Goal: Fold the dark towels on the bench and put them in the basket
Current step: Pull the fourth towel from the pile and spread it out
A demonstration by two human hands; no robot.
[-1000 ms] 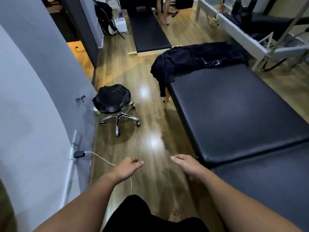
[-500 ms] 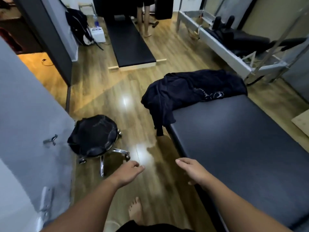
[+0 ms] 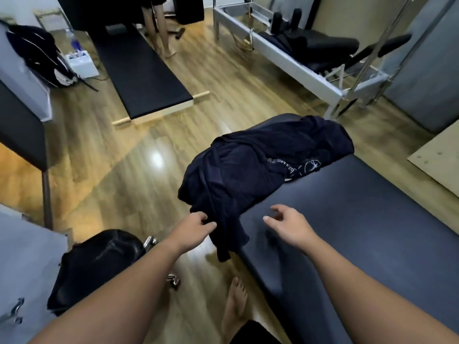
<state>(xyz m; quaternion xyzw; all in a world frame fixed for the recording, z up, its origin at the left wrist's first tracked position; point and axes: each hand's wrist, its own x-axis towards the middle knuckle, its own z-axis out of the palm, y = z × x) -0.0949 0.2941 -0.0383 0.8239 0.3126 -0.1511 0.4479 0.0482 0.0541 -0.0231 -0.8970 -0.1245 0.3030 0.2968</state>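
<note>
A crumpled pile of dark navy towels (image 3: pixel 260 165) lies on the far end of the black padded bench (image 3: pixel 360 232), one part hanging over the bench's left edge toward the floor. My left hand (image 3: pixel 193 229) is at that hanging part, thumb and fingers pinching the cloth's edge. Beside the pile, my right hand (image 3: pixel 288 227) hovers just above the bench top. Its fingers are loosely spread and hold nothing. No basket shows in this view.
A rolling stool with a black cover (image 3: pixel 99 264) stands at my left, close to the grey wall. My bare foot (image 3: pixel 236 301) is on the wooden floor by the bench. Farther off are a low black platform (image 3: pixel 144 70), a person's legs (image 3: pixel 159 33) and a metal-framed machine (image 3: pixel 298 65).
I have walked forward along the bench, so the towel pile is now within reach. My left hand has reached the hanging towel edge, and my right hand has moved over the bench.
</note>
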